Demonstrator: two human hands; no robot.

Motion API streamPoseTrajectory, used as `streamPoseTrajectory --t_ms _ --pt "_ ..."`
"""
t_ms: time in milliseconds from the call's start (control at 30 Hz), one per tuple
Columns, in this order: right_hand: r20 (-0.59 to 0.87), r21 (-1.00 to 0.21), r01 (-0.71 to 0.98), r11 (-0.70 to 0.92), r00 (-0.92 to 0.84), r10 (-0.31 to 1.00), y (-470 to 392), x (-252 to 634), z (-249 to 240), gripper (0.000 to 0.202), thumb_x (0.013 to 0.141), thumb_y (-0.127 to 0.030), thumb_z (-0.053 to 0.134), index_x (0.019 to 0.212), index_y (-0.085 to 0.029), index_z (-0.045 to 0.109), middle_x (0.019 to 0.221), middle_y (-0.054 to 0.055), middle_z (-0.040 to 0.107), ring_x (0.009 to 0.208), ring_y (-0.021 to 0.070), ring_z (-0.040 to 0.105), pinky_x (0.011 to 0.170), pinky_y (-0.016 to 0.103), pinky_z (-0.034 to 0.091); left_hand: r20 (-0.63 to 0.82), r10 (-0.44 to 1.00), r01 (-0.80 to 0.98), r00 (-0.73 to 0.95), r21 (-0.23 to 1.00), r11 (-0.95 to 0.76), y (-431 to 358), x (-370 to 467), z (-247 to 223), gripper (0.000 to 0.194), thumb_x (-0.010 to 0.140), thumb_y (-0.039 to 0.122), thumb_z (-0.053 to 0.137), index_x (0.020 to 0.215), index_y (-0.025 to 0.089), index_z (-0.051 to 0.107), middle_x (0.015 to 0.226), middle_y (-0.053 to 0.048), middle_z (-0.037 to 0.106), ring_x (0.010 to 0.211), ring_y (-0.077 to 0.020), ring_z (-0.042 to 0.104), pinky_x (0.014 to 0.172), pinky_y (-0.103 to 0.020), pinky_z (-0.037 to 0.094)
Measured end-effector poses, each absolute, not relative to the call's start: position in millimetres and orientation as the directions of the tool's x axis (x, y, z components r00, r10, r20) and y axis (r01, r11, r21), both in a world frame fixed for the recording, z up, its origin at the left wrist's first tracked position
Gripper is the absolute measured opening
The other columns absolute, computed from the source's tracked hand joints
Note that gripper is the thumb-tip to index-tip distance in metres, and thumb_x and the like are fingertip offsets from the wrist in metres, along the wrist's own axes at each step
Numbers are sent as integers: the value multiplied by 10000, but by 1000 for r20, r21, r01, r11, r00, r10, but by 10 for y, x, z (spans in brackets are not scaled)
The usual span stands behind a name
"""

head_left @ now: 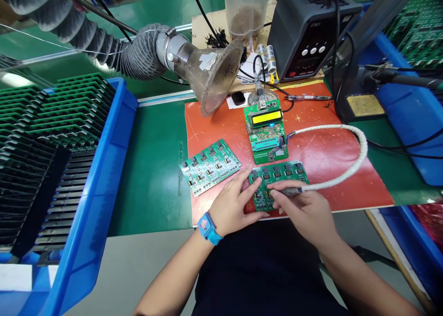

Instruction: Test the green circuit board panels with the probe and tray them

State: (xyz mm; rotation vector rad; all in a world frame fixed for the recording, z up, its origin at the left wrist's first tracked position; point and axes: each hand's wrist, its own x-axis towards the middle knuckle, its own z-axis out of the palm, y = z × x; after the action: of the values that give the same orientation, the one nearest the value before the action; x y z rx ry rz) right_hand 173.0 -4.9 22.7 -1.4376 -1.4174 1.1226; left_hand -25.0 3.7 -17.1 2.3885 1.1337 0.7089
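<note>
A green circuit board panel (294, 169) with a row of small digit displays lies on the red mat in front of me. My left hand (232, 195), fingers spread, rests on its left edge and holds it flat. In my right hand (306, 210) is a probe (292, 191) on a white-wrapped cable, its tip down at the middle of the panel; the exact contact is hidden by my fingers. The cable runs to a green programmer board (266, 130) with a lit yellow screen, just beyond the panel. A second circuit board panel (210, 166) lies to the left.
A fume extraction funnel (218, 78) hangs over the mat's back edge. Left stands a blue bin (119, 117) of racked boards. A soldering station (304, 39) and sponge tray (365, 106) are at back right, with tweezers (308, 98) nearby and another blue bin (408, 108) beyond.
</note>
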Motion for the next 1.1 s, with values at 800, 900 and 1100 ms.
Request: streamPoseTrajectory --t_ms 800,900,1100 --pt "122 -888 441 133 -53 991 -37 1618 150 57 865 -224 645 868 -192 692 776 1 745 550 131 688 497 194 536 303 789 590 534 535 -605 37 -239 -175 783 829 490 703 1462 171 371 1525 -234 340 1423 -361 369 1090 -544 445" --pt "149 -877 454 154 -46 988 -41 1612 146 60 864 -206 640 852 -193 697 745 -3 746 527 125 679 500 187 535 307 790 592 531 533 -604 35 -236 -176 787 826 488 708 1464 174 369 1529 -231 338 1427 -356 365 1091 -543 445" --pt "114 -904 408 124 -50 992 -43 1642 158 71 858 -230 665 887 -182 709 794 12 756 540 131 689 486 193 542 303 792 592 530 536 -601 35 -239 -170 794 825 485 712 1469 181 362 1530 -228 336 1427 -352 366 1094 -540 442"
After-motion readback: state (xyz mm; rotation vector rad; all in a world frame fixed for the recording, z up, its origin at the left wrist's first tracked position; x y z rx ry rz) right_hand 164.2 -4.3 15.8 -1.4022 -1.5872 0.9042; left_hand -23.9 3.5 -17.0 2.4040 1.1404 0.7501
